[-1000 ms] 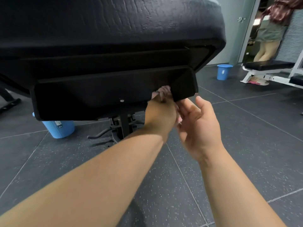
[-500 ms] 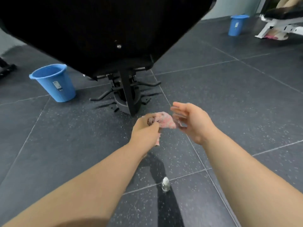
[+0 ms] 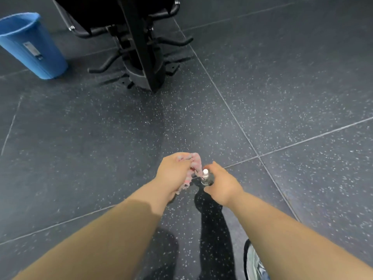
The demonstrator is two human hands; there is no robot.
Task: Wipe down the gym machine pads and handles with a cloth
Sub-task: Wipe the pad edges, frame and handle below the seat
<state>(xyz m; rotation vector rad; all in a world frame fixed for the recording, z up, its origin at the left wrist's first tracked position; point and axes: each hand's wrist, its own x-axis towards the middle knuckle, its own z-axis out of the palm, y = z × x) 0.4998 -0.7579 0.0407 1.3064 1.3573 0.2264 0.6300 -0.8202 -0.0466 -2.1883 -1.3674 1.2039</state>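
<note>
Lowered since a moment ago, both arms now reach close to the floor (image 3: 282,98). At far left stands a blue bin (image 3: 30,45), with the machine base (image 3: 141,63) beside it. The left hand (image 3: 173,174) clutches the bunched pink cloth (image 3: 194,166), just beside a small bottle (image 3: 205,175). The right hand (image 3: 222,182) curls round that bottle. A shoe (image 3: 254,261) shows at bottom right.

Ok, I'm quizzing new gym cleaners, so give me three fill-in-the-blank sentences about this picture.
1. The left hand grips a pink ___.
2. The right hand is round a small ___ with a white cap.
3. The bucket beside the machine base is ___ in colour.
Missing words: cloth, bottle, blue.
</note>
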